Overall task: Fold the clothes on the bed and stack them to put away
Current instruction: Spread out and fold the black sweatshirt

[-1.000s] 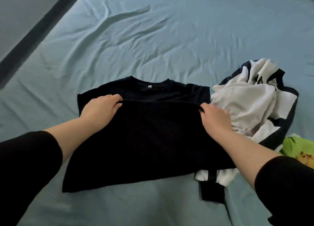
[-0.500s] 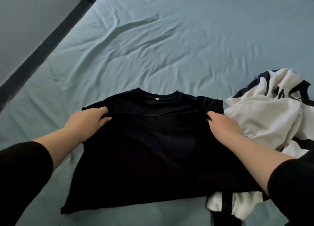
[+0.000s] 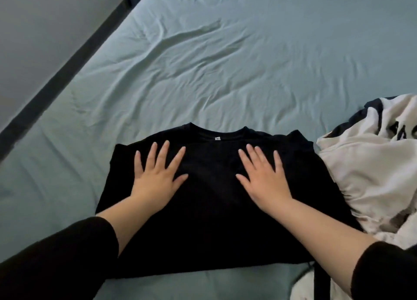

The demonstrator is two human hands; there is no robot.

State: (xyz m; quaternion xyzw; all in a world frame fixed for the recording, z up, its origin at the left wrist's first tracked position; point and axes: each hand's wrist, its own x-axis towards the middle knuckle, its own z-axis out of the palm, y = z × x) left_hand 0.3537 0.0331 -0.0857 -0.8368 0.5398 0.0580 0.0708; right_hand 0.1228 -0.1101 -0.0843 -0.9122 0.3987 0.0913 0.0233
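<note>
Two hands, left hand (image 3: 155, 180) and right hand (image 3: 264, 180), flat on one black shirt (image 3: 214, 220).

Before you: a bed (image 3: 248, 58) under a wrinkled pale teal sheet (image 3: 203, 78), a dark frame edge (image 3: 56, 78) along its left, a plain grey wall (image 3: 45, 24) beyond, dim light.

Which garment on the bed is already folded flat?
The black T-shirt, under both hands; the white-and-black garment beside it on the right lies crumpled.

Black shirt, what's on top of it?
Both hands, left hand and right hand, lie flat on the black shirt. Whatever is beneath them is covered.
</note>
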